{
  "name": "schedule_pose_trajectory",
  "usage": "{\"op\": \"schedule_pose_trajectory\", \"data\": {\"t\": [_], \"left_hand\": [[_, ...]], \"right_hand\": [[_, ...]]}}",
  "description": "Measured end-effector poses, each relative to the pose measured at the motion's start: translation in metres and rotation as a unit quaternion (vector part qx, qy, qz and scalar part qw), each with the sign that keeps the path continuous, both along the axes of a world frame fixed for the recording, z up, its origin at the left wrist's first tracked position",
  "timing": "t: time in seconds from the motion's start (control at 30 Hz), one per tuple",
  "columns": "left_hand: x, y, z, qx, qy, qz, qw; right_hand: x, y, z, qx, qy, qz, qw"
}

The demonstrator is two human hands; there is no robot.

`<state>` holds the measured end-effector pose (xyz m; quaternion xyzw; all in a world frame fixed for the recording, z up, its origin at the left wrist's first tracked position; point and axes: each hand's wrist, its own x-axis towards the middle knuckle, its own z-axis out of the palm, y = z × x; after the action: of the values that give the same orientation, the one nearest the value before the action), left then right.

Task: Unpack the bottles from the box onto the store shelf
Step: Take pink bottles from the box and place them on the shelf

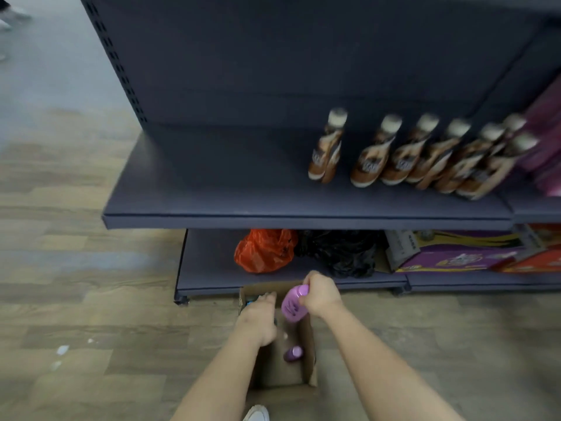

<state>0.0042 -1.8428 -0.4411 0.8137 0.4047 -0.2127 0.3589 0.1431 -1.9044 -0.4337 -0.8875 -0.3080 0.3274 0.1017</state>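
An open cardboard box (308, 354) stands on the floor in front of the shelf unit. My right hand (321, 294) grips a purple bottle (293, 305) just above the box. My left hand (261, 314) reaches down into the box's left side; what its fingers touch is hidden. Another purple bottle (293, 354) lies inside the box. Several brown bottles with white caps (403, 159) stand in a row on the right part of the dark middle shelf (212, 183).
The bottom shelf (206, 268) holds an orange plastic bag (264, 252), a black bag (340, 253) and purple cartons (455, 253). Purple packs (546, 141) sit at the far right. My white shoe (258, 414) is beside the box on the wood floor.
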Motion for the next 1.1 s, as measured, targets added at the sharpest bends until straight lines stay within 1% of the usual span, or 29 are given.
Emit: {"op": "schedule_pose_trajectory", "data": {"t": [0.1, 0.27, 0.4, 0.5, 0.63, 0.77, 0.83, 1.0, 1.1], "left_hand": [[0.002, 0.0, 0.083, 0.017, -0.008, 0.008, 1.0], [0.012, 0.005, 0.21, 0.037, -0.062, 0.025, 0.997], [0.022, 0.014, 0.294, 0.011, -0.142, 0.051, 0.988], [0.029, 0.022, 0.342, 0.004, -0.205, 0.068, 0.976], [0.028, 0.035, 0.388, -0.004, -0.275, 0.074, 0.959], [0.021, 0.054, 0.427, -0.03, -0.332, 0.053, 0.941], [0.018, 0.067, 0.446, -0.029, -0.35, 0.049, 0.935], [0.017, 0.103, 0.492, 0.015, -0.375, 0.034, 0.926], [0.022, 0.121, 0.506, 0.034, -0.386, 0.043, 0.921]], "right_hand": [[0.016, 0.002, 0.107, 0.028, 0.01, 0.029, 0.999], [0.036, 0.003, 0.28, 0.065, 0.015, 0.09, 0.994], [0.042, 0.005, 0.381, 0.118, 0.049, 0.09, 0.988], [0.041, 0.003, 0.433, 0.171, 0.083, 0.055, 0.98], [0.037, 0.005, 0.478, 0.245, 0.115, 0.05, 0.961], [0.033, 0.011, 0.506, 0.341, 0.189, 0.034, 0.92], [0.032, 0.015, 0.513, 0.367, 0.202, 0.026, 0.908], [0.031, 0.027, 0.507, 0.32, 0.185, 0.062, 0.927], [0.028, 0.046, 0.496, 0.351, 0.166, 0.047, 0.92]]}}
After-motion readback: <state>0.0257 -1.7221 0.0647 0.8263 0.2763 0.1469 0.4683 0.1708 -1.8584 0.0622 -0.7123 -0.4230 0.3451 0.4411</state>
